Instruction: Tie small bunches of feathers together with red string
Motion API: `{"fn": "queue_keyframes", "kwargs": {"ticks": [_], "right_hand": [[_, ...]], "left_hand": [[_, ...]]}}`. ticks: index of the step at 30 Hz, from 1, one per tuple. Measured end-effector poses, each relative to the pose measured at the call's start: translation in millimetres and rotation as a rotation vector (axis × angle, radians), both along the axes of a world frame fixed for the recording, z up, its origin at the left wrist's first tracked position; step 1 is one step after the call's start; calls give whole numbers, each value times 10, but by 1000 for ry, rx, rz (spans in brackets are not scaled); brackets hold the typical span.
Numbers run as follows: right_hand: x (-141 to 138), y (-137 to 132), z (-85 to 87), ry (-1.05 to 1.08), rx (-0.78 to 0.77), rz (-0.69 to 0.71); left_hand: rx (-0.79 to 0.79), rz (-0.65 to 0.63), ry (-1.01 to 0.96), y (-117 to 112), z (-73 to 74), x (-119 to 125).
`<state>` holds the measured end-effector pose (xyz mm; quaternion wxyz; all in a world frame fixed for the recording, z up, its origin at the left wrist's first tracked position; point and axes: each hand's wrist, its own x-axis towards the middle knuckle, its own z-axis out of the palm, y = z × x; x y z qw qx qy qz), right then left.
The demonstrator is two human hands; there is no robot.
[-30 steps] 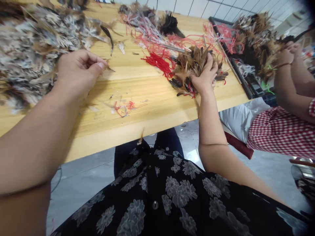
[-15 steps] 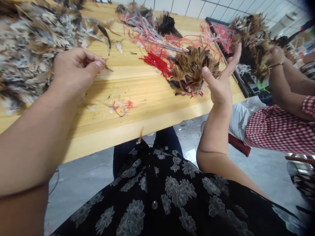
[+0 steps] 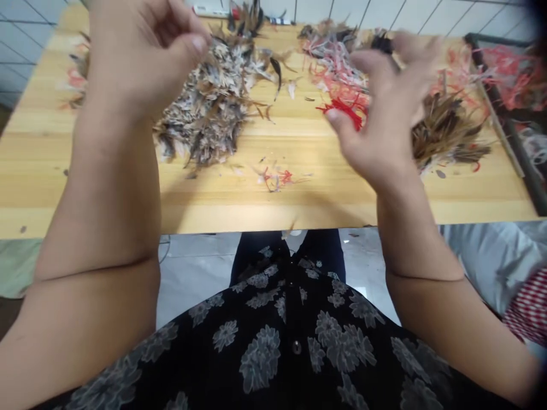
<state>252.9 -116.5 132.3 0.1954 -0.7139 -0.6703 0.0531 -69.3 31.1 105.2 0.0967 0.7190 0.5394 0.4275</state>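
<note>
My left hand [image 3: 141,57] is raised above the far left of the wooden table [image 3: 299,199]. Its fingers are curled with the thumb pressed against them, and whatever it pinches is too small to make out. Just beyond it lies a pile of grey and white feathers [image 3: 213,108]. My right hand [image 3: 384,114] hovers over the table with its fingers spread, smeared by motion and holding nothing. It is in front of a bundle of brown feathers [image 3: 448,131] and a bunch of red threads [image 3: 346,105].
A tangle of pink and red strings [image 3: 337,57] lies at the back of the table. Small red and white scraps [image 3: 277,176] sit near the front edge. A dark frame [image 3: 513,142] borders the table's right end. A person's red checked cloth [image 3: 530,307] shows at the lower right.
My right hand let go of the brown feather bundle, opened and lifted towards the middle. My left hand rose, still pinched. The view swung so the table now lies square ahead.
</note>
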Motion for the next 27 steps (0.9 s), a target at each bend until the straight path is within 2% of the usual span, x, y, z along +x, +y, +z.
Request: {"fn": "queue_keyframes", "kwargs": {"ticks": [1,3,5,7,11,15,18,20,24,27], "right_hand": [[-177,65,-40,-8,-69,13],[-433,219,-184,4,-71,138],[-572,402,-393,-11,-76,178],[-626,587,-622,-34,-113,176],[-592,812,-968,5,-52,236],[-495,814,-1052,5,-76,199],[-450,765,-1011,-50,-70,147],[-443,745,-998,-68,-55,185],[-458,750,-1106,-52,-39,344],[-465,761,-1248,17,25,416]], "left_hand": [[-83,41,82,-177,52,8],[-220,137,217,-443,86,63],[-320,182,325,-519,19,96],[-323,182,358,-413,-125,57],[-324,117,329,-22,-421,-84],[-389,209,296,148,-504,45],[-441,291,406,112,-506,232],[-452,294,463,62,-531,295],[-412,279,415,-53,-591,213],[-417,179,307,-168,-550,71]]}}
